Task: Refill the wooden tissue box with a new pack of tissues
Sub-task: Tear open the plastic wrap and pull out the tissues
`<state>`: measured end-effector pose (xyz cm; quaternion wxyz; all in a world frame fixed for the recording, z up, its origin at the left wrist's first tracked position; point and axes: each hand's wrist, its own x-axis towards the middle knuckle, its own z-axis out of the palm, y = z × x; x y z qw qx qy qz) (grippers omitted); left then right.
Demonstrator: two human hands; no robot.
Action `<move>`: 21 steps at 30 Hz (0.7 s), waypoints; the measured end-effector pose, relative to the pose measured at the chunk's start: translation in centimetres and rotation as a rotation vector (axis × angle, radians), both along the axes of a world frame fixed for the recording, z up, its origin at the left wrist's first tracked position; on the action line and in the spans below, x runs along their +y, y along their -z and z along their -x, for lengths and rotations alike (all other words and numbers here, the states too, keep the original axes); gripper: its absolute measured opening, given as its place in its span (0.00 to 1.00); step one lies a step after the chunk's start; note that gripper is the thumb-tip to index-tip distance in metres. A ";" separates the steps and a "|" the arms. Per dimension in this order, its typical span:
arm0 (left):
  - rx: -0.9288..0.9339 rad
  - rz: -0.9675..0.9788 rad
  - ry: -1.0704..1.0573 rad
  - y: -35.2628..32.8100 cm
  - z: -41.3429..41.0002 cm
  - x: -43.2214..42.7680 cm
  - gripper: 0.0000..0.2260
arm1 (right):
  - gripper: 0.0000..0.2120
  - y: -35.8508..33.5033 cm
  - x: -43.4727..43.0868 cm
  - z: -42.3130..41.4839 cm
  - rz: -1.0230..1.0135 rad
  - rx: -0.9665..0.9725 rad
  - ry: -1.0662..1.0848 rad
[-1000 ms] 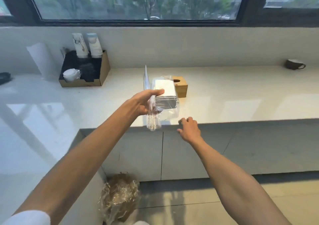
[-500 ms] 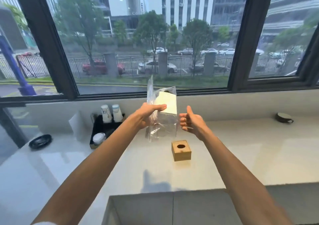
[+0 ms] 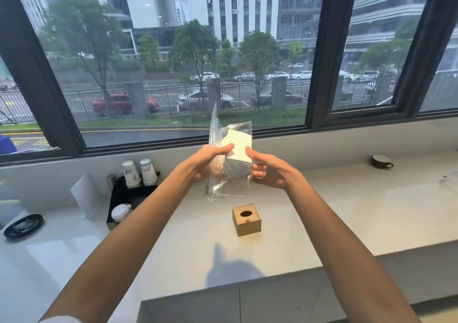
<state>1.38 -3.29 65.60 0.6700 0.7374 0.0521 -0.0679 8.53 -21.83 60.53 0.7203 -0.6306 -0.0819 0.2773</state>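
Observation:
I hold a pack of white tissues (image 3: 239, 146) in clear plastic wrap up in the air over the white counter. My left hand (image 3: 210, 160) grips its left side through the loose plastic, thumb across the front. My right hand (image 3: 269, 171) holds the right side, thumb on the pack's top edge and fingers curled round the wrap below. The small wooden tissue box (image 3: 246, 219) with a round hole in its lid stands on the counter below the pack, apart from both hands.
A black cardboard tray (image 3: 119, 198) with stacked paper cups (image 3: 138, 172) and a lidded cup stands at the left. A white card leans beside it, and a dark dish (image 3: 23, 225) lies far left. A dark mug (image 3: 381, 161) sits far right. The counter's front edge (image 3: 322, 265) runs below.
My right hand has come in from beside the pack and taken hold of its right side. The view has tilted up slightly, and the box now lies lower under the pack.

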 end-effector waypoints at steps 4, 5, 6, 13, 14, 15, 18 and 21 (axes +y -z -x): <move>0.058 -0.066 0.196 0.0 -3.2 -0.8 0.23 | 0.27 2.3 -2.8 -2.6 -0.144 0.138 -0.013; 0.072 -0.088 0.224 -0.2 -4.2 -0.7 0.24 | 0.25 3.1 -3.5 -3.3 -0.184 0.159 -0.008; 0.080 -0.118 0.227 -0.3 -5.2 -0.6 0.24 | 0.23 3.8 -4.3 -4.0 -0.240 0.190 -0.006; 0.111 -0.200 0.138 -1.6 -13.8 0.3 0.15 | 0.32 8.2 -10.0 -11.6 -0.499 0.292 0.015; 0.104 -0.196 0.114 -1.9 -14.9 0.3 0.12 | 0.32 8.8 -10.7 -12.8 -0.521 0.296 0.008; 0.089 -0.234 0.087 -2.2 -16.3 0.3 0.10 | 0.33 9.5 -11.4 -13.9 -0.542 0.295 0.008; 0.047 -0.431 0.035 -2.9 -20.4 0.0 0.07 | 0.30 11.5 -12.4 -17.2 -0.596 0.286 -0.003; -0.044 -0.629 -0.067 -3.6 -24.2 -0.5 0.06 | 0.30 13.8 -12.7 -20.1 -0.693 0.342 0.000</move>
